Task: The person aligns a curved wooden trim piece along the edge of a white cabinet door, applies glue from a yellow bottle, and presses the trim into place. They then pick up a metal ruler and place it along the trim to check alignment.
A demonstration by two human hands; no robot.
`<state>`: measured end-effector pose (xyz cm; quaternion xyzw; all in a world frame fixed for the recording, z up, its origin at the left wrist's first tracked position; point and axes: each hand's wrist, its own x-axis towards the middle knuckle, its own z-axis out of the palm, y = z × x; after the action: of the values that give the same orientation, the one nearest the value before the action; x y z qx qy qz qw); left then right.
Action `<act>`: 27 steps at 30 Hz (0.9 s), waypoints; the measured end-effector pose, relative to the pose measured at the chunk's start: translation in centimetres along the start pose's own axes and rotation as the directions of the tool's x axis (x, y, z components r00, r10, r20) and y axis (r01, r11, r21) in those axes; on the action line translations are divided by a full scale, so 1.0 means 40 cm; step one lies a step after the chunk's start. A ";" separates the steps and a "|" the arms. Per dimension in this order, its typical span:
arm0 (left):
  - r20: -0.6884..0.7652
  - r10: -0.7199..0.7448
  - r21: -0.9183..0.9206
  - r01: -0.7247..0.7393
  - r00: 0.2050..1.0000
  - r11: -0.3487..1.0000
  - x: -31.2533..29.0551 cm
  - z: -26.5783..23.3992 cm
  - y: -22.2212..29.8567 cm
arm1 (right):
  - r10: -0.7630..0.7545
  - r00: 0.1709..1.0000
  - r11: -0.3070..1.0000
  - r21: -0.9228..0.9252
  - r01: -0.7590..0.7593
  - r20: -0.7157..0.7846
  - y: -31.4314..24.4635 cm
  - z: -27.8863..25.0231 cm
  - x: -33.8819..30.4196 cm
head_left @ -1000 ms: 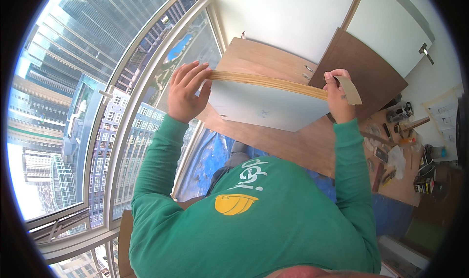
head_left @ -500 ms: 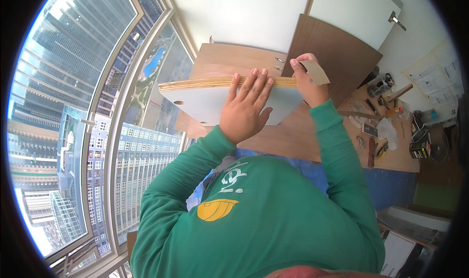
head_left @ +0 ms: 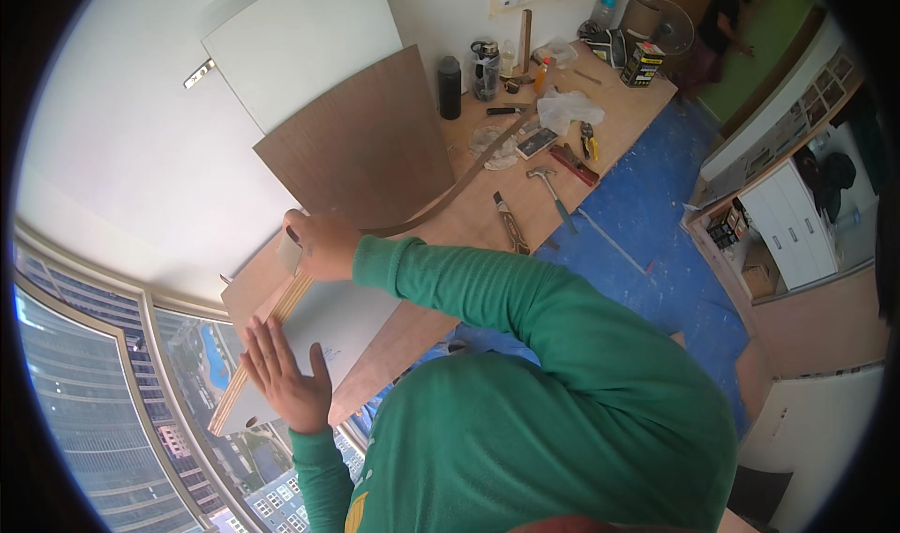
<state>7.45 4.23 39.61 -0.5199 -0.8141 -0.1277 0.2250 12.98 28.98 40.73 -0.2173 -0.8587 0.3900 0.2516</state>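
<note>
We are looking down into a bright corner of a room, with tall windows (head_left: 80,369) on the left and a blue plastic sheet (head_left: 647,219), scuffed and wrinkled, over the floor on the right. A long wooden table (head_left: 614,111) runs along the wall, its bare face smooth and pale brown. On it we see a hammer (head_left: 553,195), a red hand plane (head_left: 574,165), a crumpled clear plastic bag (head_left: 570,109) and a dark upright bottle (head_left: 450,88). A brown board (head_left: 366,139) with a fine grain leans by the wall, and a thin, bendy brown strip (head_left: 469,177) curves across the table toward the right hand (we cannot tell quite where it ends). The flat panel (head_left: 352,317) is near the window, slanted in front of the body, its face smooth and whitish, its upper edge showing layered raw wood. Our left hand (head_left: 292,374) is spread nearly flat, fingers straight and thumb apart, laid over that edge without gripping. Our right hand (head_left: 323,245) is curled at the far end of the edge, pinching a thin tan piece (head_left: 289,254), slightly curved, between thumb and fingers.
</note>
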 end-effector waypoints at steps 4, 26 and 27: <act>-0.057 -0.128 0.145 0.135 0.990 0.980 -0.105 -0.023 -0.145 | -0.020 1.000 1.000 -0.018 0.020 0.014 -0.017 -0.024 -0.017; -0.028 -0.848 -0.962 0.215 0.529 0.166 -0.212 -0.011 -0.353 | -0.322 0.946 0.929 0.199 0.311 0.029 -0.167 -0.385 0.192; 0.024 -0.839 -0.973 0.205 0.544 0.105 -0.216 -0.013 -0.354 | -0.280 0.956 0.959 0.079 0.274 0.084 -0.208 -0.401 0.193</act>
<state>-2.14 -8.84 36.14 -0.1331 -0.6209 -0.7706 0.0542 15.14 37.37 58.38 -0.0678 -0.8780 0.3893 0.2702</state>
